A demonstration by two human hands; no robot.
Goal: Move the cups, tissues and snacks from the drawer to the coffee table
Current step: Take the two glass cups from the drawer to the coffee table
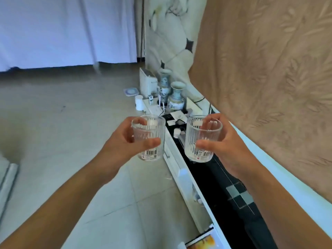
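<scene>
I hold two clear ribbed glass cups up in the air in front of me. My left hand [124, 141] grips the left cup [149, 133] from its left side, thumb across the front near a barcode sticker. My right hand [228, 146] grips the right cup [201, 135] from its right side, fingers around the back. Both cups are upright and look empty. They hang above the floor and the long low cabinet [181, 169]. At the bottom edge an open drawer [203, 239] shows a bit of orange packaging.
The cabinet has a black top and white front and runs along the beige patterned wall on the right. Two blue-and-white vases [177, 97], a white box, a small white cup [139, 103] and small items crowd its far end. Tiled floor [62, 114] spreads to the left, with white curtains behind.
</scene>
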